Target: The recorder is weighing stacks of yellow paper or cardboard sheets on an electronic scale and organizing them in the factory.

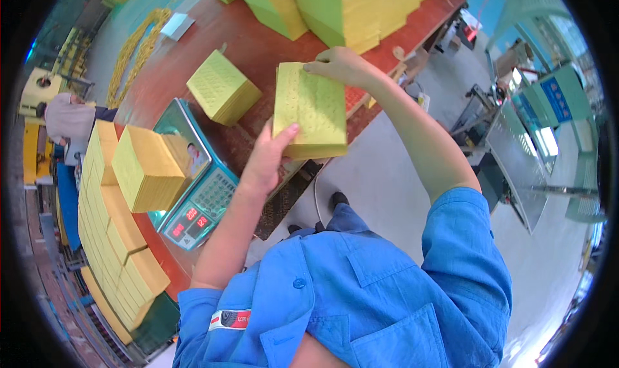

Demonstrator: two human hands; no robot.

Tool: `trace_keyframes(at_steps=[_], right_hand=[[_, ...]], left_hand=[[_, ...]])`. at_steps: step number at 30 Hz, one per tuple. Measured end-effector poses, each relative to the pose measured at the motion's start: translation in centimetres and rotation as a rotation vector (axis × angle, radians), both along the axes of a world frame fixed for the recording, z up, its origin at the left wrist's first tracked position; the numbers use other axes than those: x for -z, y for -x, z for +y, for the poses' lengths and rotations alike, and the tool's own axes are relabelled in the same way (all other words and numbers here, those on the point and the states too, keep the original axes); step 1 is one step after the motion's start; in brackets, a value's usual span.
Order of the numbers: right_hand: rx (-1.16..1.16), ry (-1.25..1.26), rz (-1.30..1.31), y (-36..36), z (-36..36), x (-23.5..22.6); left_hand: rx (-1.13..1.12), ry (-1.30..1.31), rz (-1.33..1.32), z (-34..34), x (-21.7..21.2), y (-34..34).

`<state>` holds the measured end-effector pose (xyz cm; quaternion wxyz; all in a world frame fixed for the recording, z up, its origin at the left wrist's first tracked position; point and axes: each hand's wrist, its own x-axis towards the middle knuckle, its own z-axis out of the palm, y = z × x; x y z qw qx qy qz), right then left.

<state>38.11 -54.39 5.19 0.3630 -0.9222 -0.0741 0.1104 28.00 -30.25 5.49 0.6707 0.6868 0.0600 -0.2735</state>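
Observation:
Between my two hands is a thick stack of yellow paper sheets [311, 110] with rows of small punched marks on top. My left hand [265, 156] grips its near left corner, thumb on the top sheet. At the far edge, my right hand [342, 66] has its fingers curled over the stack. Just left of it, a second paper stack [222, 87] rests on the red table [169, 71]. Another paper stack [147, 168] sits on the teal digital scale [209, 194], whose red display is lit.
Tall blocks of yellow paper [348, 13] stand at the table's far side. Long rows of paper stacks [109, 226] line the left. A yellow rope bundle [135, 52] lies at the far left, near a seated person [69, 118]. A green chair [548, 104] is at the right.

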Motion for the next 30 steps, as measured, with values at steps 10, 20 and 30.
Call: trace_keyframes(at_steps=[10,20,30], right_hand=[[0.378,-0.161,-0.036,12.9,0.5,-0.1],[0.409,-0.559,0.176,18.7,3.5,-2.2],[0.201,-0.820,0.248,9.9,-1.4,3.0]], left_hand=[[-0.467,0.305,0.277,4.0,2.1,10.0],[-0.078,0.662,0.298,0.8,9.0,11.3],[-0.378,0.850,0.354,-0.5,6.8,11.6]])
